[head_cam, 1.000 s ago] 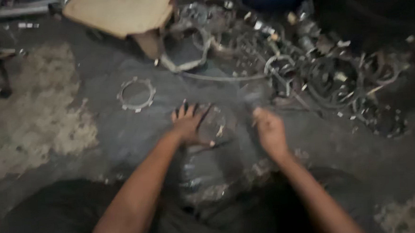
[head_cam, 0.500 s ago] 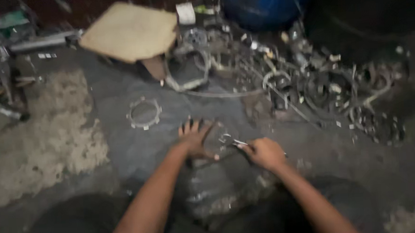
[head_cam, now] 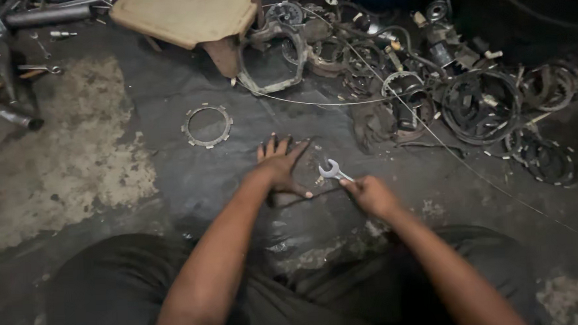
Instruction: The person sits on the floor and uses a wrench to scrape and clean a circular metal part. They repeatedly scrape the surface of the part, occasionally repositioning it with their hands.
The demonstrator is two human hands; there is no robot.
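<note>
My left hand (head_cam: 281, 166) lies flat with fingers spread on a dark part on the oily floor, pressing it down. My right hand (head_cam: 372, 194) grips the handle of a small silver open-ended wrench (head_cam: 332, 172), whose jaw sits just right of my left hand's fingers. What the wrench jaw touches is too dark to tell. My knees in dark trousers fill the bottom of the view.
A toothed metal ring (head_cam: 207, 126) lies on the floor to the upper left. A low wooden stool (head_cam: 192, 16) stands at the top. A heap of clutch plates, rings, cables and engine parts (head_cam: 443, 88) spreads across the upper right. Tools (head_cam: 8, 78) lie at far left.
My right hand has taken hold of the wrench and brought its jaw beside my left hand. My left hand stays spread on the dark part.
</note>
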